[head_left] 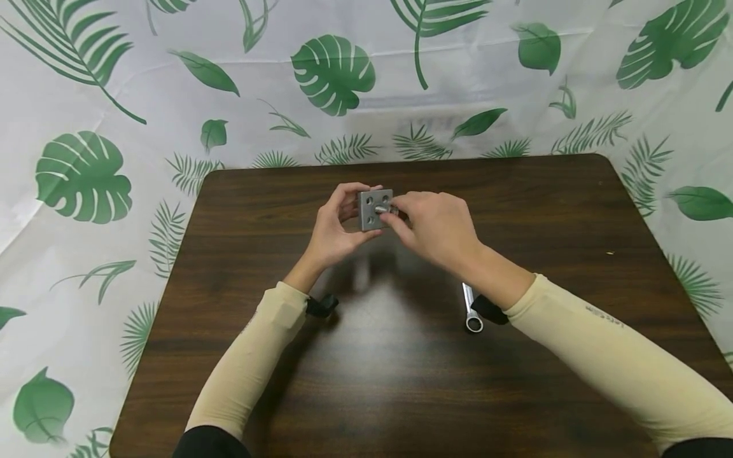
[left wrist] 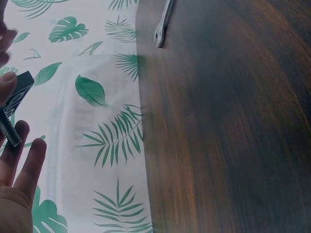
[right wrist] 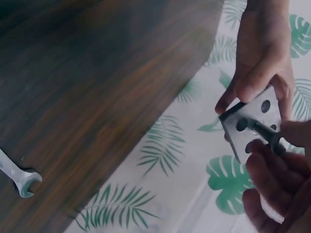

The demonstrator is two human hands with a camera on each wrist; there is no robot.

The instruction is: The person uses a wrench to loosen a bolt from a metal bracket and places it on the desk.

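My left hand (head_left: 338,222) grips a square grey metal plate (head_left: 368,219) by its edges, thumb below and fingers above in the head view. Several round holes pierce the plate (right wrist: 235,141). From the right, my right hand (head_left: 438,226) pinches a metal bolt (head_left: 380,208) between thumb and fingers. In the right wrist view the bolt (right wrist: 265,130) lies across the plate's face, its end close by a hole. A threaded shank (left wrist: 9,131) shows beside the plate (left wrist: 20,90) in the left wrist view. Both hands are raised over the table's far half.
On the dark wood table (head_left: 366,381) lies a combination wrench (head_left: 469,310), partly hidden under the right forearm; its open end (right wrist: 28,183) shows in the right wrist view. A leaf-patterned white sheet (head_left: 258,108) surrounds the table. A tiny yellowish scrap (head_left: 610,252) lies at the right.
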